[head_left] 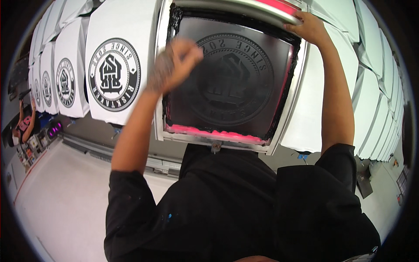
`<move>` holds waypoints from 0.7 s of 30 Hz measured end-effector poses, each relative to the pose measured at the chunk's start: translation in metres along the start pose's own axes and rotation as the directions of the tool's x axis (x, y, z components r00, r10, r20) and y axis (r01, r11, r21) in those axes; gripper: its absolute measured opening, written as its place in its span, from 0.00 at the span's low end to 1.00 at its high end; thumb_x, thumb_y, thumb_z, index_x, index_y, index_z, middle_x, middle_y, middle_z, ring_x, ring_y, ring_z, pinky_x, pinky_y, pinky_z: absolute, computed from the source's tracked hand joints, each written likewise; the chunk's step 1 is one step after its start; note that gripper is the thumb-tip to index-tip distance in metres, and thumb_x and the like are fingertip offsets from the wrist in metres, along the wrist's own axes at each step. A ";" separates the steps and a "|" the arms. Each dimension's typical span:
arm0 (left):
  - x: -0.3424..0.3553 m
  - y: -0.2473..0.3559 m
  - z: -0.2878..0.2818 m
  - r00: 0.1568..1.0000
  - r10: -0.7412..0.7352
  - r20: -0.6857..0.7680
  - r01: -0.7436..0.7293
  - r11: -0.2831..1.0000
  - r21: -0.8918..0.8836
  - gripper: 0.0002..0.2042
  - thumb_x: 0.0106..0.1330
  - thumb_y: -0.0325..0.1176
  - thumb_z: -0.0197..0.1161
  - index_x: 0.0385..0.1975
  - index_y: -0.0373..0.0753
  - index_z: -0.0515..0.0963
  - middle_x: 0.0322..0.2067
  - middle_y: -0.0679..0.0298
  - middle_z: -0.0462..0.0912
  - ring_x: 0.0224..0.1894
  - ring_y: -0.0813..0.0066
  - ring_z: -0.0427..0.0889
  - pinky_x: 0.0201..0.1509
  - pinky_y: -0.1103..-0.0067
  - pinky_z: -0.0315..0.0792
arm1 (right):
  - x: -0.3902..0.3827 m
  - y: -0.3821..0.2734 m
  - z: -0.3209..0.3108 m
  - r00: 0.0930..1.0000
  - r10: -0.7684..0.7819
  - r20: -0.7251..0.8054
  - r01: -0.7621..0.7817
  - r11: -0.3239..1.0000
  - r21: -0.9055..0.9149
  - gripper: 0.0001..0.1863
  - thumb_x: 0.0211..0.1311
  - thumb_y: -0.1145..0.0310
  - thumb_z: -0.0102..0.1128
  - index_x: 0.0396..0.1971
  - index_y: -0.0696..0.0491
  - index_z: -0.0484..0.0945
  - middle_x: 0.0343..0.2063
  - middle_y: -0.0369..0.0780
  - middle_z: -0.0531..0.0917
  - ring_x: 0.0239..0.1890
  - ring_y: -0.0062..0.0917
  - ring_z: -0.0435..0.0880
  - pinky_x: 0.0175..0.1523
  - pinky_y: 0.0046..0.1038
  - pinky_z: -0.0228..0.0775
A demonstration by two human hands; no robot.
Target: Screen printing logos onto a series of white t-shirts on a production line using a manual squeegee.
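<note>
Head view, looking down: nearest to us is our own black shirt (pixel 244 205), with a few small paint flecks on the left side of the chest. Just past it lies the near rail of the screen-printing frame (pixel 218 139), a pale metal frame whose near edge is lined with pink tape and smeared black ink. Inside it stretches the dark mesh (pixel 244 74), inked black and carrying a round emblem stencil that we can make out faintly through the ink.

Our left hand (pixel 174 61) is over the left part of the mesh, close to the frame's left rail; it is blurred, the fingers curled in loosely, and we cannot tell whether it holds anything or touches the mesh. Our right hand (pixel 307 27) is at the far right corner of the frame, fingers wrapped around the squeegee (pixel 244 8), a long pale bar with a pink strip that runs along the frame's far edge.

To the left of the frame, white printed panels (pixel 114 65) bearing the same round black emblem fan away in a row. To the right, unprinted white panels (pixel 371 87) fan off likewise. Beyond, at the far left, a person (pixel 24 124) stands on the pale floor (pixel 65 205).
</note>
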State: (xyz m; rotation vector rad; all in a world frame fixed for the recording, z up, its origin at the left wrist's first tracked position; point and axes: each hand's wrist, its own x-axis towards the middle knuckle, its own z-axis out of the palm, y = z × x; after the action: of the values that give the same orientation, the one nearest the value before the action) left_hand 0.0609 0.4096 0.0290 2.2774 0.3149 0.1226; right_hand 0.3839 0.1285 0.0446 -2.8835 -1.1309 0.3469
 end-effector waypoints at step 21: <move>-0.285 0.007 0.143 0.782 -0.216 0.585 0.364 0.920 -0.147 0.23 0.71 0.53 0.58 0.33 0.33 0.78 0.25 0.48 0.80 0.32 0.50 0.82 0.39 0.62 0.74 | -0.188 -0.153 0.071 0.974 -0.214 0.075 0.215 0.977 0.005 0.15 0.44 0.71 0.65 0.37 0.53 0.84 0.30 0.45 0.88 0.38 0.41 0.86 0.50 0.42 0.77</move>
State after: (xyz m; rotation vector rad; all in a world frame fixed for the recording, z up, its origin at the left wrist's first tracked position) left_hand -0.1852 0.2265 -0.0570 1.8735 0.3140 -0.6304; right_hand 0.1327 0.1104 0.0285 -2.7349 -1.4395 0.4474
